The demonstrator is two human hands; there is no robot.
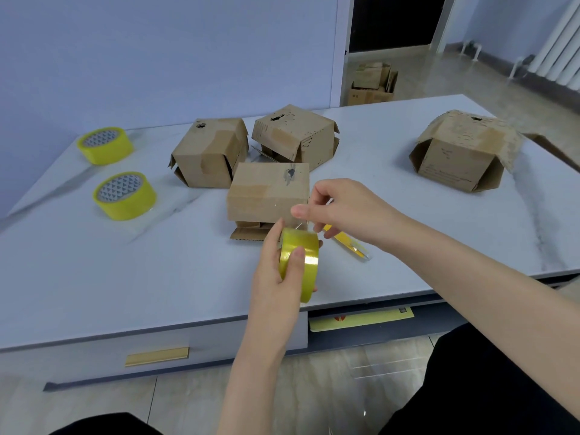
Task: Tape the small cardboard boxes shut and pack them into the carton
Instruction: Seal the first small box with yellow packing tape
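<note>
Head view. The left hand (277, 271) grips a yellow tape roll (299, 265) above the near part of the table (157, 271), thumb across the outer band and fingers wrapped behind. The roll stands on edge, its axis roughly level and running left to right. Just above it, the right hand (342, 207) has its fingers curled and pinches the tape end (302, 226), a thin clear strand that is only faintly visible.

Just behind the hands sits the near box (268, 193), long axis left to right, with loose flaps showing under its near edge. Two more boxes (210, 152) (295, 133) stand side by side behind it, and a fourth box (461, 152) lies well apart to the right, flaps splayed outward. A yellow tool (346, 243) lies on the table below the right hand, pointing toward the near right. Two spare rolls (105, 146) (124, 196) lie flat at far left, holes upward. A carton (372, 83) stands on the floor beyond the table.
</note>
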